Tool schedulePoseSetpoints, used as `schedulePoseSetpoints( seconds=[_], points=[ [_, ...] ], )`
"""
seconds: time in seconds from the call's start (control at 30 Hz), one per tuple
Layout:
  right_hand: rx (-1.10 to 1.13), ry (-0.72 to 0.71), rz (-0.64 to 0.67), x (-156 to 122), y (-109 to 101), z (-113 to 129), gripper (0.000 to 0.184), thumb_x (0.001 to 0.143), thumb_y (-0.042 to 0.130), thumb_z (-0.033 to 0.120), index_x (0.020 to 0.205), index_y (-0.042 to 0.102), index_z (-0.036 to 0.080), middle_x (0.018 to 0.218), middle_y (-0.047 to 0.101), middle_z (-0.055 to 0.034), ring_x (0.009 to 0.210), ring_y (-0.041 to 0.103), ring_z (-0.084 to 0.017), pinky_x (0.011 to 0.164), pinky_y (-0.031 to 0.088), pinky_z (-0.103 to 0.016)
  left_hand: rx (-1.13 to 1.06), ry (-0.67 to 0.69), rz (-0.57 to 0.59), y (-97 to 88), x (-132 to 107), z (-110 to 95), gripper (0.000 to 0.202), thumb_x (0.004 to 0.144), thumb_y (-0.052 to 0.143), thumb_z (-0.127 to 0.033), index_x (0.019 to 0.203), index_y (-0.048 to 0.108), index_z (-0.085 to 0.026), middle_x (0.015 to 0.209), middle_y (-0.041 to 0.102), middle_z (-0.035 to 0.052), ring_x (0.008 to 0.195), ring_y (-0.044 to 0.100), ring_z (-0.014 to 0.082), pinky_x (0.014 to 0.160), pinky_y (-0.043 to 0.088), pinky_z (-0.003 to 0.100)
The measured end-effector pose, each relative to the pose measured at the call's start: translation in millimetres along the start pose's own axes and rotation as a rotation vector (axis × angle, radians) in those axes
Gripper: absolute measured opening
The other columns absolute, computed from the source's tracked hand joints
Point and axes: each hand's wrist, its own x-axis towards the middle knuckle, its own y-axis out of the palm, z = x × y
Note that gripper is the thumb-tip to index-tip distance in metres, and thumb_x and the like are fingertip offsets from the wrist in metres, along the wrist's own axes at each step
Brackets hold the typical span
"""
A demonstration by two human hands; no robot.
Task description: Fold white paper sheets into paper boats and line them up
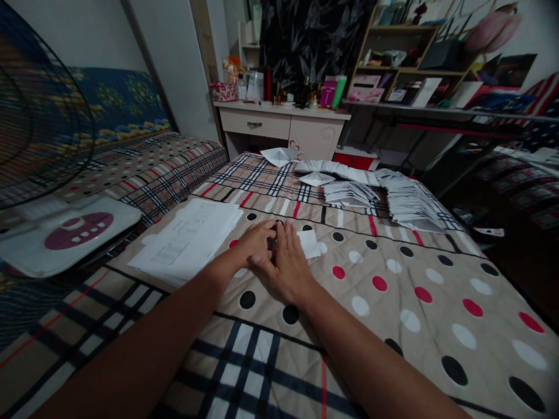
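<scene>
A small folded piece of white paper (308, 244) lies on the bedspread, its right end showing beyond my right hand (288, 262). That hand lies flat over the paper, fingers stretched forward and close together. My left hand (258, 241) meets it from the left with bent fingers, the tips close against the right hand. Whatever is between the left fingers is hidden. Left of both hands rests a stack of printed white sheets (187, 235).
Folded papers in rows (408, 201) and a smaller bundle (349, 194) lie at the bed's far end, with loose folded pieces (279, 156) beside them. A fan (39, 105) and a white plastic stool (78, 233) stand left. Behind is a dresser (257, 123).
</scene>
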Motion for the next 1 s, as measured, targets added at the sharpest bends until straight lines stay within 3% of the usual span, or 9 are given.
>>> schedulePoseSetpoints(
  seconds=[0.07,0.17,0.33,0.47,0.6,0.7,0.83,1.0],
  points=[
    [-0.102,0.012,0.061,-3.9,-7.6,-8.8,0.1,0.087,0.033,0.075,0.153,0.019,0.001,0.16,0.01,-0.0217,0.149,0.001,-0.031,0.12,0.012,-0.051,0.1,0.059,0.114,-4.0,-2.0,-1.6,0.035,0.065,0.078,-0.028,0.099,0.075,-0.02,0.113,0.064,0.0083,0.108,0.059,0.0258,0.098,0.046,0.039],
    [-0.279,0.0,0.15,-11.2,-23.6,-25.3,0.092,0.093,0.024,0.068,0.151,0.021,-0.002,0.159,0.011,-0.0226,0.149,0.004,-0.029,0.12,0.012,-0.049,0.141,0.077,0.137,-6.6,-4.0,-2.6,0.045,0.072,0.076,-0.034,0.115,0.07,-0.023,0.117,0.061,0.0072,0.11,0.058,0.0231,0.101,0.044,0.039],
    [-0.515,-0.036,0.15,-21.4,-44.6,-51.1,0.064,0.099,0.029,0.041,0.151,0.027,0.004,0.16,0.015,-0.0167,0.149,0.01,-0.027,0.119,0.016,-0.049,0.171,0.07,0.154,-8.6,-4.9,-3.7,0.046,0.072,0.077,-0.036,0.116,0.069,-0.026,0.118,0.06,0.0048,0.111,0.057,0.0221,0.1,0.044,0.038],
    [-0.599,-0.037,0.083,-23.8,-42.8,-54.2,0.06,0.098,0.031,0.031,0.151,0.028,0.003,0.159,0.019,-0.0166,0.149,0.014,-0.027,0.119,0.019,-0.048,0.276,0.013,0.137,-5.9,-6.3,-21.6,0.037,0.078,0.072,-0.03,0.115,0.068,-0.028,0.117,0.061,0.0041,0.11,0.057,0.0225,0.099,0.044,0.041],
    [-0.628,-0.024,0.051,-24.3,-37.2,-50.1,0.059,0.097,0.032,0.03,0.149,0.031,0.002,0.159,0.02,-0.0175,0.148,0.017,-0.029,0.119,0.019,-0.048,0.469,-0.033,-0.027,14.2,-2.8,-54.4,0.031,0.084,0.061,-0.021,0.115,0.064,-0.023,0.117,0.06,0.0081,0.114,0.052,0.0284,0.101,0.04,0.051],
    [-0.646,-0.045,0.033,-25.0,-36.2,-50.1,0.059,0.096,0.034,0.03,0.148,0.033,0.002,0.158,0.022,-0.0187,0.147,0.019,-0.03,0.118,0.02,-0.049,0.261,0.063,-0.096,40.9,10.3,-69.7,0.04,0.09,0.046,-0.014,0.13,0.051,-0.019,0.126,0.055,0.0106,0.12,0.051,0.0226,0.106,0.041,0.043],
    [-0.642,-0.084,0.045,-25.8,-38.9,-50.5,0.066,0.09,0.045,0.027,0.15,0.032,0.002,0.155,0.029,-0.0205,0.145,0.024,-0.035,0.117,0.021,-0.053,-0.048,0.13,-0.193,74.5,34.0,-70.5,0.044,0.093,0.044,-0.025,0.135,0.041,-0.012,0.137,0.048,0.0169,0.131,0.043,0.0221,0.114,0.035,0.041],
    [-0.629,-0.104,0.078,-26.1,-43.0,-46.0,0.069,0.086,0.05,0.026,0.15,0.032,0.003,0.154,0.032,-0.0206,0.144,0.025,-0.038,0.117,0.018,-0.055,-0.016,0.12,-0.137,84.9,40.6,-65.2,0.044,0.096,0.038,-0.033,0.135,0.041,-0.013,0.139,0.047,0.0168,0.136,0.039,0.0246,0.117,0.03,0.047]
  ],
)
